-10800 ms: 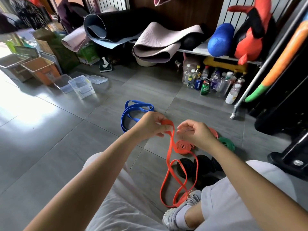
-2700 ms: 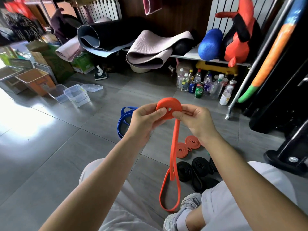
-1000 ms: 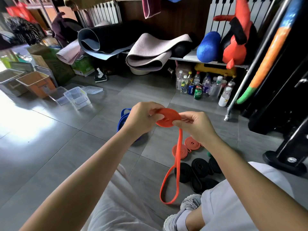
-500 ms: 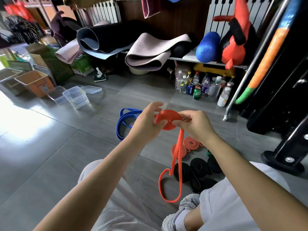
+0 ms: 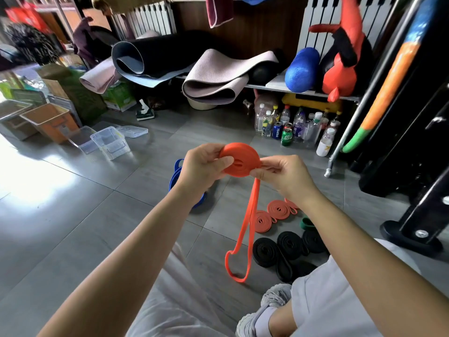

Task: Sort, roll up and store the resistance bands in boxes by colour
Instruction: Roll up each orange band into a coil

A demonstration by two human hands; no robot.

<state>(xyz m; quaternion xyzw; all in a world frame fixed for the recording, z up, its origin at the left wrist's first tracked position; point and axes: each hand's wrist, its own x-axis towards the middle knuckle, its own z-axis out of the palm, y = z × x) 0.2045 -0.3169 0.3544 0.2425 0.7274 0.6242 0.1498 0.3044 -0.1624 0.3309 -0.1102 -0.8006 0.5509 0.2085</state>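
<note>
Orange band (image 5: pixel 239 164) is what I am rolling. I hold it up in the air in front of me, over the floor (image 5: pixel 73 215). My left hand (image 5: pixel 201 166) pinches the left side of the roll with thumb and fingers. My right hand (image 5: pixel 283 175) pinches the right side, just where the loose part comes off. Most of this band is wound into a fat round roll. A long loop hangs down from it, and its end is near the floor by my shoe (image 5: pixel 264 310). I think this roll is more than half done.

Now I count. On the floor by my right arm lie two rolled orange bands (image 5: pixel 262 221), touching each other. With the one in my hands, that makes three orange. Next to them are black rolls (image 5: pixel 289 242). I can count three in a row, and there is more black below them, but I cannot tell how many. One green roll (image 5: pixel 306 223) peeks out beside my arm, and part of it is hidden. One blue band (image 5: pixel 177 170) lies behind my left wrist, and it is not rolled.

Far off to my left stand two clear boxes (image 5: pixel 110 142) and a flat clear lid (image 5: pixel 133 131). I see no band in them.

So I think the sorting is mostly done. The rolling is near its end, with this orange one to finish and the blue one to do. Putting bands in boxes has not begun.
</note>
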